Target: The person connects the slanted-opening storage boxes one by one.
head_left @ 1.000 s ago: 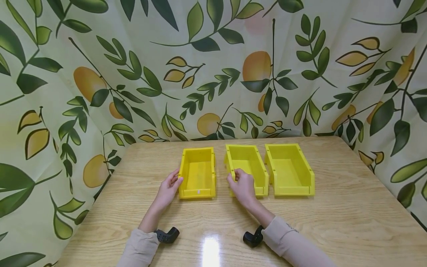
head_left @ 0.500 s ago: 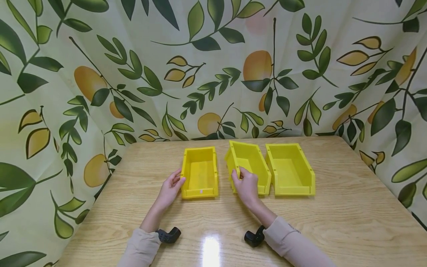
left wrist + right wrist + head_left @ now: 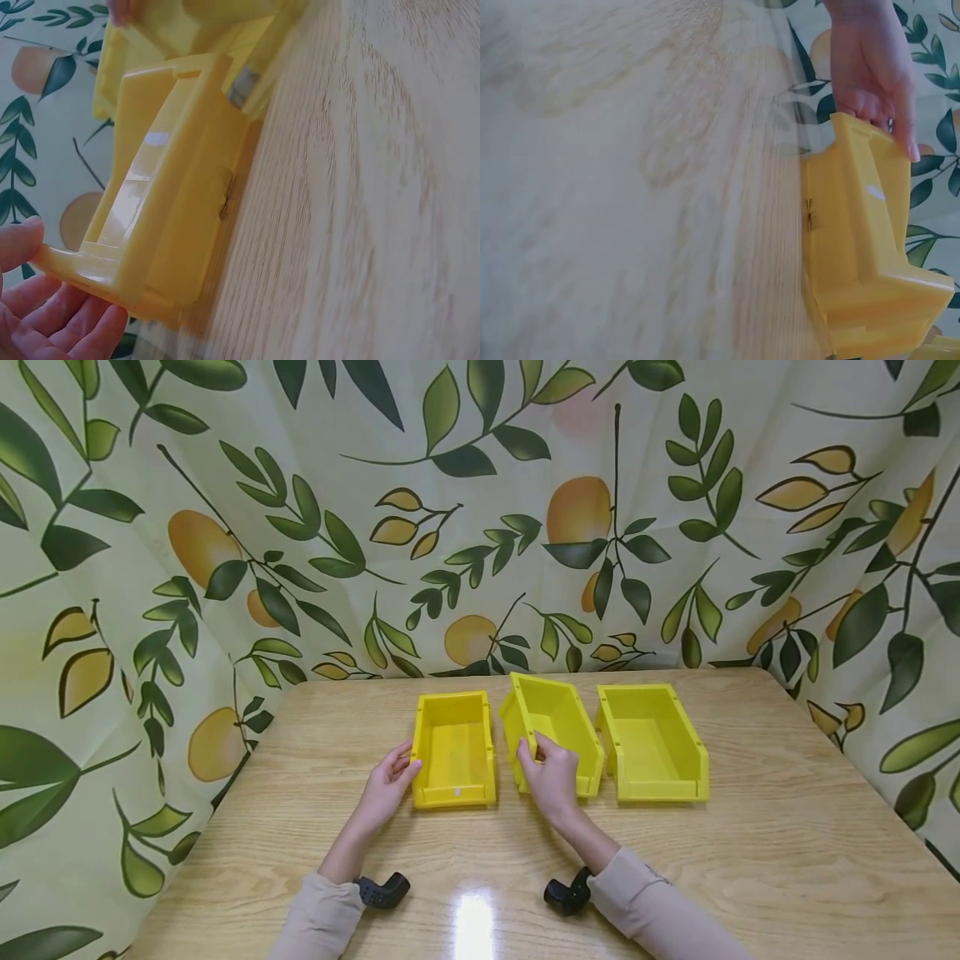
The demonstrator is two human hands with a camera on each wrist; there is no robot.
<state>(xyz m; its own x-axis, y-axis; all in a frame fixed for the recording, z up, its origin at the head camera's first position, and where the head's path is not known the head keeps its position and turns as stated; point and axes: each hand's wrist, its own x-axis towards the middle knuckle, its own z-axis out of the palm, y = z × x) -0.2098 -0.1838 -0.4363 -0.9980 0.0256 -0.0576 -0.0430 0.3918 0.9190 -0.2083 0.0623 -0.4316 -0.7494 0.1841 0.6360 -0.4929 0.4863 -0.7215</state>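
On the wooden table [image 3: 750, 860], head view: three yellow bins in a row. Left hand [image 3: 390, 783] touches left bin [image 3: 453, 752], fingers relaxed, thumb at its rim. Right hand [image 3: 551, 777] grips middle bin [image 3: 551, 722], tilted up off its left side, beside right bin [image 3: 651, 743].

Left wrist view: loose fingers [image 3: 56, 322] under the left bin's [image 3: 172, 210] corner.

Right wrist view: blurred; left hand [image 3: 874, 71] at that bin's [image 3: 862, 247] rim.
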